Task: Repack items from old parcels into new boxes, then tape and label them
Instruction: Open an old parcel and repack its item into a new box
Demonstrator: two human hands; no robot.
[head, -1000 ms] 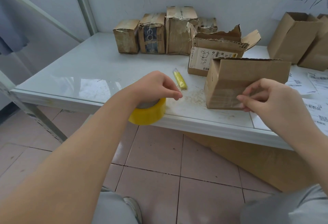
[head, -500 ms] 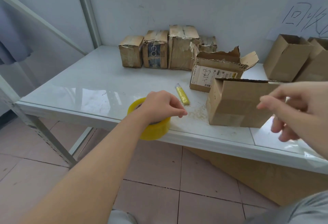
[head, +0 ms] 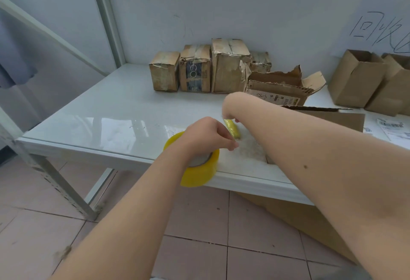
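Right hand [head: 229, 107] has left the open box [head: 337, 118] and crossed leftward; it's now bent down over the far end of the yellow packet [head: 233, 129], fingertips at or on it. Fingers are mostly hidden behind the wrist, so I can't tell if it has a grip. Left hand [head: 208, 136] hasn't moved: heel on top of the yellow tape roll [head: 200, 172], fingers curled, thumb and index tips together just past the roll's rim and near the packet's near end. Can't tell if they pinch a tape end or nothing. Roll sits at the front edge of the table [head: 106, 111], overhanging it a bit. Packet lies flat on the table between the roll and the open box, which is largely covered by the right forearm. Behind that box is a torn old parcel [head: 277, 90] with ragged flaps up and a printed label on its front. Row of four taped old parcels [head: 195, 69] stands against the back wall. Two more open boxes [head: 359, 77] sit far right, touching each other, with printed label sheets [head: 392, 127] lying flat in front of them. Flat cardboard [head: 299, 224] leans under the table on the tiled floor.
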